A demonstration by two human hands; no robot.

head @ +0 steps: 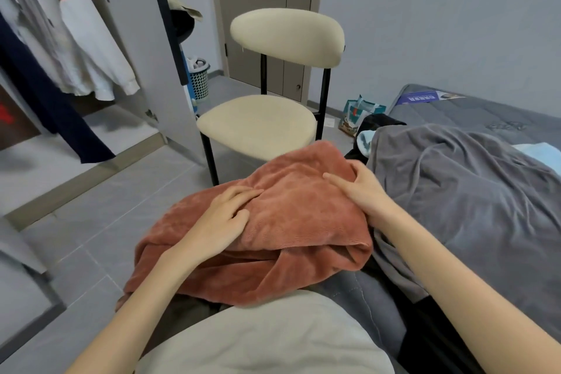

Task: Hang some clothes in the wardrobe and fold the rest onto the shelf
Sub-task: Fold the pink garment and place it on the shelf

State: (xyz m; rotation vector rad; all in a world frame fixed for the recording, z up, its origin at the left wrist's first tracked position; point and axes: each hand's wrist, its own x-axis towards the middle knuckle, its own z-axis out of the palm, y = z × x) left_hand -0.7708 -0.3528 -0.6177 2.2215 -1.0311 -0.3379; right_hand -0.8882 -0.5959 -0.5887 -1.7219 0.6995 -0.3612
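A rust corduroy garment [273, 222] lies bunched at the edge of the bed [485, 118], beside a grey garment [455, 191]. The left hand [224, 218] rests flat on it, fingers spread; the right hand [358, 188] grips its right fold.

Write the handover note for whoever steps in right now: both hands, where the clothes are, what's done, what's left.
Left hand: open, fingers flat on the rust corduroy garment.
Right hand: thumb curled over the garment's right edge, gripping it.
The garment lies partly folded at the bed's edge, beside the grey garment.
Done: a white garment and a navy garment hang in the wardrobe.
Left: finish this fold, shelve it, then handle the grey garment and the rest on the bed.
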